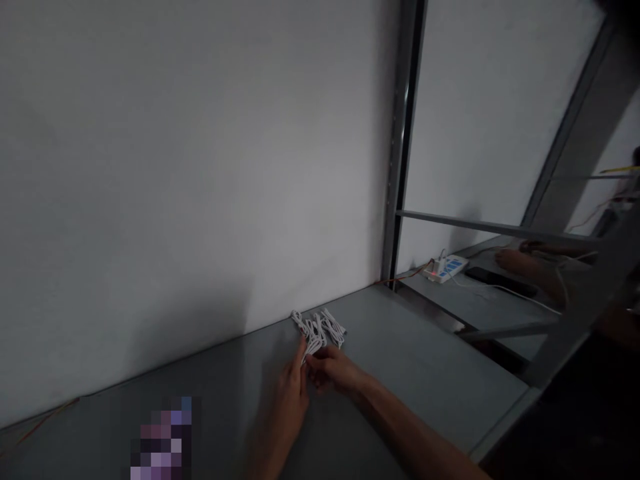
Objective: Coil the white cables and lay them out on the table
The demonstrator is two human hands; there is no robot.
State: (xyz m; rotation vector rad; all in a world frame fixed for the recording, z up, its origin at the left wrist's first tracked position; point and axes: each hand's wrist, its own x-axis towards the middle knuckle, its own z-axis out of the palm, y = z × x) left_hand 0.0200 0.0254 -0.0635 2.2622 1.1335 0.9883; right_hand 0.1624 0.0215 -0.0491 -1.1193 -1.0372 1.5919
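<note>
Seen looped and flat on the grey surface, just off its back edge: a white cable bundle, long axis running along that edge, loops pointed at the white wall. Near end pinched narrowly between left hand and right hand. Beyond a steel upright, a power strip showing a red light.

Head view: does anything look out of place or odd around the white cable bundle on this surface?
Yes: a pixelated square patch covers part of the grey surface at lower left, hiding whatever is there. The white cable bundle at the right hand's fingers looks loosely looped, with no visible damage.
</note>
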